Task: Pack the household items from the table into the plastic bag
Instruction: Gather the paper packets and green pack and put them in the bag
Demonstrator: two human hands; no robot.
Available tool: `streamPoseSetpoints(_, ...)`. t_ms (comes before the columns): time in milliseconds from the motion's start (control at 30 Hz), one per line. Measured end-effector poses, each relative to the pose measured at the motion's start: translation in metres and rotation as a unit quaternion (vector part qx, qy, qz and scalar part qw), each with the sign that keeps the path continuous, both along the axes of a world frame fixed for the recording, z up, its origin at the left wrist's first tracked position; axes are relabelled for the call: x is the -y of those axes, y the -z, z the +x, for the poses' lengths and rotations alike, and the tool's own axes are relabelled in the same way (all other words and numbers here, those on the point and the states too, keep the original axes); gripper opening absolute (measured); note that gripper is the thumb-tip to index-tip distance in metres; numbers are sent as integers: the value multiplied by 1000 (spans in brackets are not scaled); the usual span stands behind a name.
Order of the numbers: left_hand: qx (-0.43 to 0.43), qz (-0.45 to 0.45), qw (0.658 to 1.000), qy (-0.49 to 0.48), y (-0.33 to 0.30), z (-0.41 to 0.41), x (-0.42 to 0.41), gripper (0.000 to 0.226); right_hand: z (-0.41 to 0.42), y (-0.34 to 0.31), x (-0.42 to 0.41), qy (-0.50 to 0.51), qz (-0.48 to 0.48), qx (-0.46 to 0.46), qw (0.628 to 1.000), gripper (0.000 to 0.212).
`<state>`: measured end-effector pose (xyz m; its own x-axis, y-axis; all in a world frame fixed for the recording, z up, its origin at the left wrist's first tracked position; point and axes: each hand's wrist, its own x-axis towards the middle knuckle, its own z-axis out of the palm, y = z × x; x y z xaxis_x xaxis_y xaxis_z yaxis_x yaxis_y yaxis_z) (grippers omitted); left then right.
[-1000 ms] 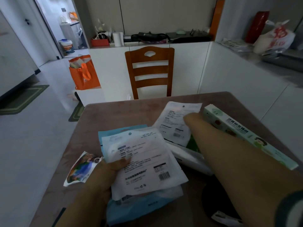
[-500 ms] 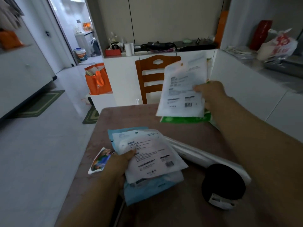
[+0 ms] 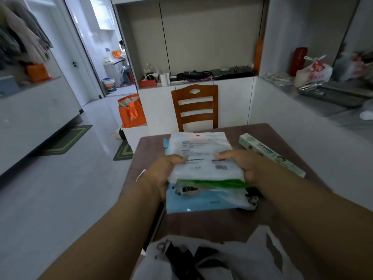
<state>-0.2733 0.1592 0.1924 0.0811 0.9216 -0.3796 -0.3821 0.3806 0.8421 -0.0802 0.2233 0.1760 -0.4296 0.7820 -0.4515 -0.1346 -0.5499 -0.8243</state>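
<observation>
A stack of flat packets (image 3: 201,156) is held above the brown table (image 3: 222,223): white printed packets on top, a green-edged one and a light blue one (image 3: 201,203) underneath. My left hand (image 3: 163,174) grips the stack's left edge and my right hand (image 3: 242,164) grips its right edge. A white plastic bag (image 3: 222,259) with dark things showing through it lies at the table's near edge, below the stack. A long pale green box (image 3: 270,154) lies on the table to the right. A black round object (image 3: 252,195) peeks out under the stack's right corner.
A wooden chair (image 3: 194,107) stands at the table's far side. An orange tote bag (image 3: 131,112) sits on the floor to the left, with green mats near it. A counter on the right carries a red-printed plastic bag (image 3: 314,70) and metal trays.
My right hand brought the white and green packets down onto the stack in my left hand. Both hands now hold the combined stack, and the view has tilted to show the plastic bag.
</observation>
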Motion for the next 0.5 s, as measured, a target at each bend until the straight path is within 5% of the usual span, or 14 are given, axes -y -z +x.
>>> streamPoseSetpoints(133, -88, -4, 996, -1, -20, 8, 38, 31, 12, -10, 47, 33, 2, -20, 999, 54)
streamPoseSetpoints(267, -152, 18, 988, 14, -14, 12, 84, 37, 29, -5, 96, 83, 27, -49, 995, 35)
streamPoseSetpoints(400, -439, -14, 898, -7, -3, 7, 124, 51, 48, 6, 140, 155, 68, -49, 984, 30)
streamPoseSetpoints(500, -560, 37, 825, 66, 12, 5, 152, 40, 49, 18, 167, 196, 79, -36, 977, 31)
